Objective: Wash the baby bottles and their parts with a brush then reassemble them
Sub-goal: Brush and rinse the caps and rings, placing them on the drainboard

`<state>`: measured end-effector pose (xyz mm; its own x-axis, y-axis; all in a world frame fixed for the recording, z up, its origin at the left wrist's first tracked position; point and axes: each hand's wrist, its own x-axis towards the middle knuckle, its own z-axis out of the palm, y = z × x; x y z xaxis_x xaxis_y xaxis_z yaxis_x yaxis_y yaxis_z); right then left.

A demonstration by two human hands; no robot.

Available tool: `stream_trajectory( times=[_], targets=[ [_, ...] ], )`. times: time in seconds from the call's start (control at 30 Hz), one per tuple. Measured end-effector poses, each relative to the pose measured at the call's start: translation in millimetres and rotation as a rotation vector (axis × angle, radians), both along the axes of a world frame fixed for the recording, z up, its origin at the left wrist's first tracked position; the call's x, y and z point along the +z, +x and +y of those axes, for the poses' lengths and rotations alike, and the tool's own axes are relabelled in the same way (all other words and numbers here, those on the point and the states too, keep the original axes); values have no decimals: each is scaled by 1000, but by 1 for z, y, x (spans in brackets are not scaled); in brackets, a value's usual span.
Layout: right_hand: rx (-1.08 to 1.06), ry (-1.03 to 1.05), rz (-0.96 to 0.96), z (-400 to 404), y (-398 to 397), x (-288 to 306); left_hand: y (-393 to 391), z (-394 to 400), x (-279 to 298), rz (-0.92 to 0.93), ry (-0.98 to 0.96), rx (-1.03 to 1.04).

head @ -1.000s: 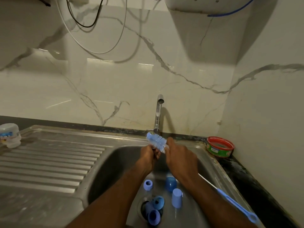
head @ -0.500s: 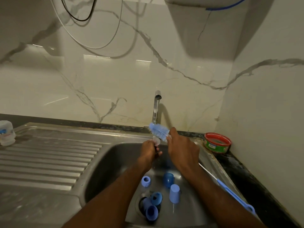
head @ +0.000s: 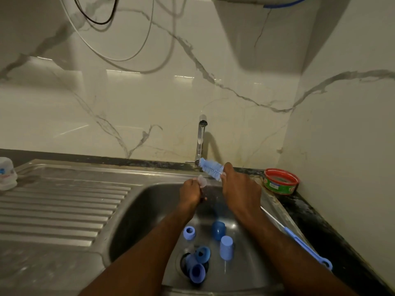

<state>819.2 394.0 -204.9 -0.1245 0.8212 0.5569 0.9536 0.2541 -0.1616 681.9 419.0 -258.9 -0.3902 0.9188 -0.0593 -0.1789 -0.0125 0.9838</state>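
My left hand (head: 192,192) holds a small clear teat (head: 202,180) over the sink, just below the tap. My right hand (head: 239,189) grips a long bottle brush; its blue bristle head (head: 211,168) sticks out beside the teat and its blue handle (head: 307,246) trails back along my forearm. On the sink floor lie several blue bottle parts: a ring (head: 189,232), a dark blue cap (head: 218,230), a pale blue cap (head: 226,247) and more pieces over the drain (head: 197,264).
The steel sink (head: 136,212) has a ribbed draining board (head: 57,210) on its left. A chrome tap (head: 201,137) rises at the back. A red and green tub (head: 280,181) sits at the right rim. A white bottle (head: 7,173) stands far left.
The brush head has pulled off to the right of the teat, which now shows clear of it in my left hand. Both hands stay under the tap.
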Motion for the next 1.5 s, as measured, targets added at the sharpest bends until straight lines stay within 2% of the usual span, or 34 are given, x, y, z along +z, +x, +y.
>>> stream_trajectory(
  times=[0.1, 0.17, 0.4, 0.53, 0.67, 0.8, 0.93, 1.0, 1.1, 1.23, 1.4, 1.5],
  targets=[
    [52, -117, -34, -5, -8, -6, 3, 1, 3, -39, -44, -7],
    [69, -97, -61, -8, -14, -9, 6, 2, 3, -45, -24, -66],
    [-54, -129, -54, -2, -7, 3, 2, -6, 4, 165, 103, -137],
    [-11, -24, 8, -8, 1, 4, 0, -7, 4, 128, 66, -49],
    [17, -89, -67, -12, -17, -8, -3, -7, 2, 119, 34, -14],
    [-13, -91, -68, -5, -26, -4, -2, -9, 6, 301, 106, -35],
    [-17, -75, -11, -1, -13, -1, -2, -12, 7, 328, 147, -32],
    [-26, -44, 27, -1, -1, 3, -2, -10, 7, 274, 154, 9],
    [-45, -2, 14, 0, 8, 4, -4, -12, 10, 193, 117, 19],
    [79, -56, -29, -8, -13, -13, -4, -11, 10, 303, 21, -27],
    [-64, -192, -40, 6, -24, -5, -2, -15, 9, 373, 76, -65],
    [-63, -158, -58, 6, -12, -1, -1, -14, 10, 388, 92, -37]
  ],
)
